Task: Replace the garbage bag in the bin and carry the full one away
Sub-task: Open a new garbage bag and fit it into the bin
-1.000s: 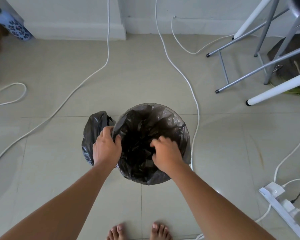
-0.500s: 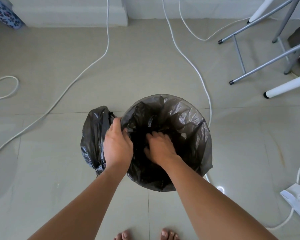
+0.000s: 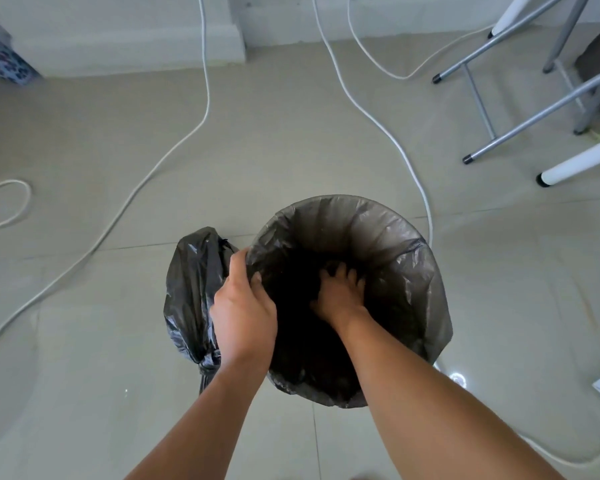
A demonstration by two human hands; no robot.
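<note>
- A round bin (image 3: pixel 426 306) stands on the tiled floor (image 3: pixel 257 150), lined with a grey bag (image 3: pixel 378 230).
- The left hand (image 3: pixel 243 313) grips the liner's left rim.
- The right hand (image 3: pixel 340 292) reaches inside, fingers spread, pressing the liner down.
- A tied full black bag (image 3: pixel 191 289) sits touching the bin's left side.

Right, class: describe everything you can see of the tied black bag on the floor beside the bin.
The tied black bag is thin, glossy, crinkled plastic, bulging as if full. Its neck is knotted at the near end, low by the left forearm. It lies on the tiled floor against the left side of the lined bin. The left hand, gripping the bin's rim, partly covers it; whether it touches the bag is unclear.
</note>
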